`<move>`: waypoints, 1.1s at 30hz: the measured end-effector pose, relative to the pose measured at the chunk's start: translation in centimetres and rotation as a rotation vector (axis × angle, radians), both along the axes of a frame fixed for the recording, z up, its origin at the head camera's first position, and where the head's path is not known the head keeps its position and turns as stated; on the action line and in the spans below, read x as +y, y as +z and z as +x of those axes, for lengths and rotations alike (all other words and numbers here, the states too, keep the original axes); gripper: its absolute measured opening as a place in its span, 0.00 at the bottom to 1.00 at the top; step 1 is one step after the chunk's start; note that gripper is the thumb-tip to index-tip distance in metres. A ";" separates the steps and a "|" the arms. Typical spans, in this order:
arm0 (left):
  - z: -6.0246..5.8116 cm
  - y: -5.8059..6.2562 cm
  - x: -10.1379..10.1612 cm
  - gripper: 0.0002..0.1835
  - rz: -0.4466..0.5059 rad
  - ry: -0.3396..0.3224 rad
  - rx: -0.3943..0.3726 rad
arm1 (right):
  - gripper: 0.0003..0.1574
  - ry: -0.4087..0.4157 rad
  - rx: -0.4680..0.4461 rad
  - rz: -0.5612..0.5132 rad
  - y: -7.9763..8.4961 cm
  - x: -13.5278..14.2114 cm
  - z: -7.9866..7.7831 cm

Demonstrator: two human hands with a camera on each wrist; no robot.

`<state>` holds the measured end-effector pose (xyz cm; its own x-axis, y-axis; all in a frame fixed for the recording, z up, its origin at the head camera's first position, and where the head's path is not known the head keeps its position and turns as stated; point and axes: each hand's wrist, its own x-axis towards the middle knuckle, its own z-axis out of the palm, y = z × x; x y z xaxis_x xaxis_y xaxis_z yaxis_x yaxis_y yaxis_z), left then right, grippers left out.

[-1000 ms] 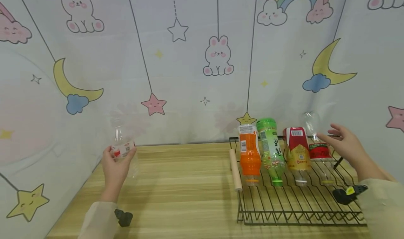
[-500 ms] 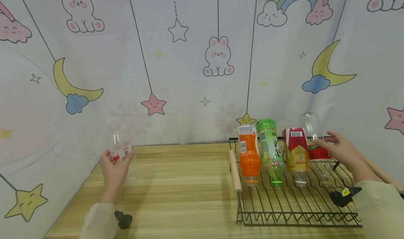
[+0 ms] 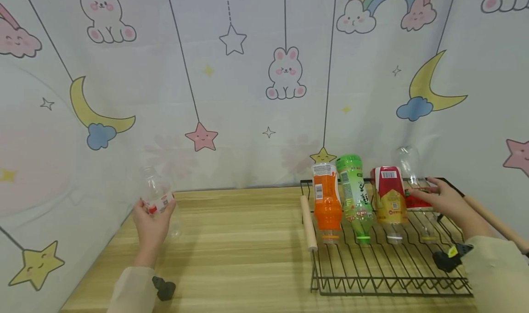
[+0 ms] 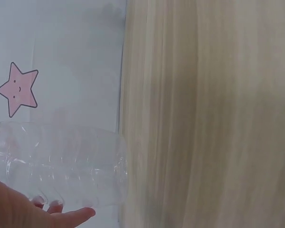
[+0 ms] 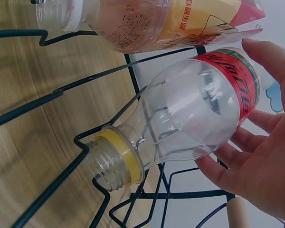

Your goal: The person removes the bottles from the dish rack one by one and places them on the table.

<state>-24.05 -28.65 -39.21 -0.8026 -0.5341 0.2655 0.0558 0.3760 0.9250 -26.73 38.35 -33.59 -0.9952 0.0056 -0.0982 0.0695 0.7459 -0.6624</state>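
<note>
your right hand (image 3: 448, 207): thumb and fingers spread round red-labelled bottle (image 5: 192, 109), not clamped | it's on wire rack (image 3: 392, 294), neck low toward you, left of palm | your left hand (image 3: 152, 225): clamped on clear bottle (image 3: 156, 188), well apart

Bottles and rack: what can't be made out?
White-labelled bottle in the left hand: label print too small to read, head view; neck cut off by the left edge, left wrist view.
Red-labelled bottle: part of label covered by the right hand, head view.
Red-and-gold bottle: one side cut off by the top edge, right wrist view.
Wire rack: near right corner hidden by the right sleeve, head view.
</note>
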 end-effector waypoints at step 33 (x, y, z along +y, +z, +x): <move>-0.2 -1.3 -0.4 0.45 0.012 0.026 0.015 | 0.60 0.031 0.037 0.083 -0.4 -0.4 0.4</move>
<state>-24.25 -29.08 -40.56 -0.7844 -0.5582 0.2705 0.0599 0.3659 0.9287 -26.32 38.00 -34.00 -0.9979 -0.0184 -0.0620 0.0225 0.7995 -0.6002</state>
